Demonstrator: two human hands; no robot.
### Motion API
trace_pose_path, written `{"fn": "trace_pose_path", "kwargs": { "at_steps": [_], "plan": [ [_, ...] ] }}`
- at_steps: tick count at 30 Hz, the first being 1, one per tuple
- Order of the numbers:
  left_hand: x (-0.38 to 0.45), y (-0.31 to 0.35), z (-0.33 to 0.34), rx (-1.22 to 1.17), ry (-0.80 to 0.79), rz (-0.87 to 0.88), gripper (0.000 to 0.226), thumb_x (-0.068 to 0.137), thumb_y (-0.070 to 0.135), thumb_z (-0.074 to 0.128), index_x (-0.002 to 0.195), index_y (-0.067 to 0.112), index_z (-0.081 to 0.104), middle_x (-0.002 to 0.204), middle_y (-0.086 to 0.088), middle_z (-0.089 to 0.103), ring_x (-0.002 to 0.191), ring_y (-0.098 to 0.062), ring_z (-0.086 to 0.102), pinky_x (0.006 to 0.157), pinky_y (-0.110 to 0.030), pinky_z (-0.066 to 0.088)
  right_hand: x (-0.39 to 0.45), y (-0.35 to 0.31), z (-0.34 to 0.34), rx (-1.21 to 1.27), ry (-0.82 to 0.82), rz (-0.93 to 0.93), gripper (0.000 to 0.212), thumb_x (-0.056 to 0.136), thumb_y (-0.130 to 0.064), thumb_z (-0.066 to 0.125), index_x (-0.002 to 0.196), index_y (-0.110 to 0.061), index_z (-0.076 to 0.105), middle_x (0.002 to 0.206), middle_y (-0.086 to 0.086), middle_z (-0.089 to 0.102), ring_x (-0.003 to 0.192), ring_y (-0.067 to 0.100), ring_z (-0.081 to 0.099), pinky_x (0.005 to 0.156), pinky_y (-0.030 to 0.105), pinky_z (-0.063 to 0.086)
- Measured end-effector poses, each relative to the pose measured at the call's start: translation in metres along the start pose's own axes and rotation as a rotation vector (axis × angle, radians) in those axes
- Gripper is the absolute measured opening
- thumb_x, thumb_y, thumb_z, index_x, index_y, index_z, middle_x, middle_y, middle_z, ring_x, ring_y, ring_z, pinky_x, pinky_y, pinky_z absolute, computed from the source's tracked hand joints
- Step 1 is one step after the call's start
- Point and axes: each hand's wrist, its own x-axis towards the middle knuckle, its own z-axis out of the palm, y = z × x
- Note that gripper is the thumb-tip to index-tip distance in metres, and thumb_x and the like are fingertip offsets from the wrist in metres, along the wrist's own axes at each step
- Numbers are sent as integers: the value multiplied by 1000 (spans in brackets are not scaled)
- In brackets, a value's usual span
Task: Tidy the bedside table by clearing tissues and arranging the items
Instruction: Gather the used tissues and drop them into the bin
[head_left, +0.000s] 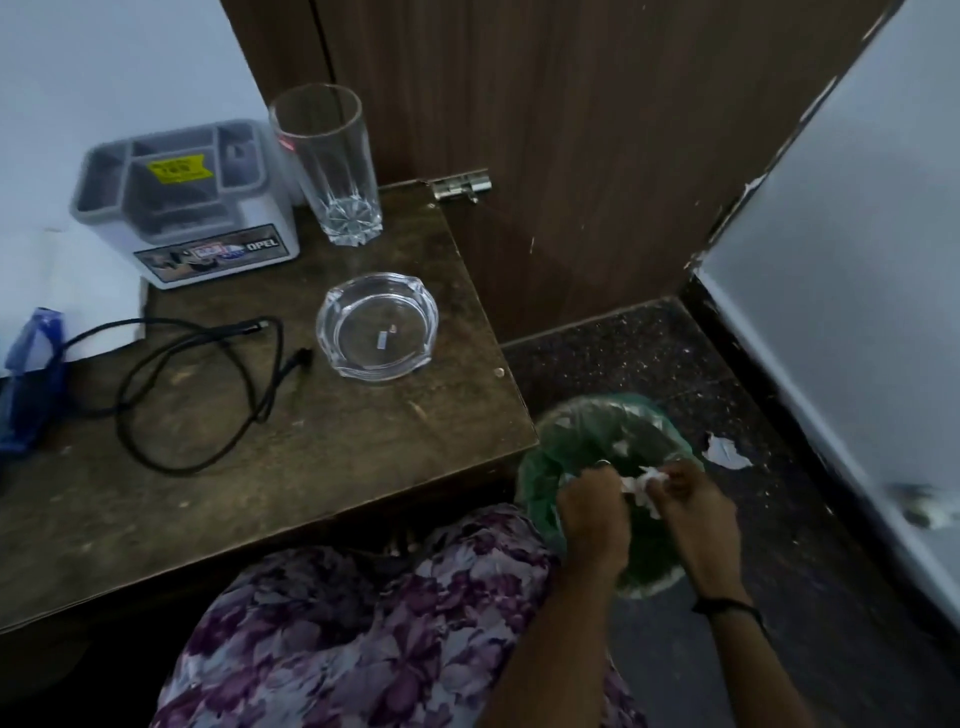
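Your left hand (592, 512) and right hand (693, 499) both pinch the crumpled white tissue (640, 480) between them, directly over the green plastic-lined bin (587, 421), right of the dark wooden bench (363, 441).

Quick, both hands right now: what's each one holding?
Left hand: pinching the white tissue over the green-lined bin.
Right hand: pinching the same tissue.

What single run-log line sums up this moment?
stage: binning tissues | left hand and right hand: both grip tissue over green-lined bin | table: glass, ashtray, cable, organizer remain
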Motion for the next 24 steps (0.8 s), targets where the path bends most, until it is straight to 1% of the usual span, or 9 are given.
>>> {"fn": "trace_pose_path", "kwargs": {
  "at_steps": [3, 6, 8, 12, 14, 16, 18, 21, 24],
  "plan": [
    [11, -15, 6, 51, -56, -57, 28, 96, 3, 36, 117, 0, 54, 121, -20, 60, 112, -34, 57, 90, -40, 46, 11, 19, 24, -42, -175, 58, 31, 88, -16, 59, 118, -8, 55, 109, 16, 66, 96, 31, 60, 80, 36, 44],
    [18, -14, 5, 71, -70, -55, 28, 95, 1, 36, 116, 1, 54, 121, -19, 60, 112, -33, 57, 90, -40, 46, 12, 19, 30, -65, -166, 72, 35, 88, -16, 58, 121, -7, 52, 117, 17, 62, 102, 33, 59, 84, 40, 46],
    [16, -2, -1, 73, -39, 1, 25, 95, 2, 37, 111, 2, 57, 116, -19, 62, 107, -34, 60, 86, -41, 47, 6, 8, 24, -61, -89, 14, 28, 89, -11, 55, 117, -5, 57, 109, 18, 66, 94, 33, 61, 75, 35, 45],
    [-7, 23, -37, -22, 64, 142, 23, 97, 8, 36, 108, 4, 55, 108, -19, 64, 100, -36, 62, 80, -44, 49, -17, -38, -2, -19, 130, -189, 24, 88, -3, 53, 108, -7, 65, 81, 14, 69, 60, 21, 55, 52, 27, 38],
    [-29, 24, -66, -73, 146, 192, 23, 97, 10, 36, 111, 7, 54, 107, -17, 64, 98, -34, 62, 79, -43, 49, -30, -65, -15, 60, 221, -279, 20, 87, -4, 54, 102, -11, 66, 77, 8, 65, 60, 18, 55, 53, 28, 42],
    [-56, 18, -98, -146, 273, 249, 24, 97, 15, 37, 115, 15, 53, 110, -9, 63, 96, -27, 62, 78, -40, 48, -45, -95, -25, 164, 274, -363, 18, 87, -5, 56, 97, -18, 65, 80, 0, 63, 67, 19, 58, 63, 33, 49],
    [-83, 5, -128, -250, 425, 288, 25, 96, 19, 40, 117, 24, 54, 112, -1, 63, 94, -20, 63, 80, -36, 51, -64, -132, -31, 262, 276, -501, 20, 87, -4, 57, 94, -22, 63, 80, -7, 61, 71, 13, 60, 71, 23, 49],
    [-111, -28, -172, -410, 652, 283, 21, 93, 21, 47, 108, 30, 58, 102, 5, 68, 87, -14, 65, 76, -36, 53, -91, -188, -23, 358, 174, -683, 16, 86, -16, 54, 96, -20, 66, 86, -4, 67, 78, 12, 63, 73, 23, 50],
    [-121, -68, -208, -449, 816, 182, 16, 91, 22, 53, 102, 30, 62, 92, 8, 70, 82, -9, 66, 73, -34, 53, -107, -237, -3, 344, 11, -792, 16, 85, -17, 57, 97, -24, 66, 90, -9, 69, 81, 3, 63, 74, 18, 50]
  ]
}}
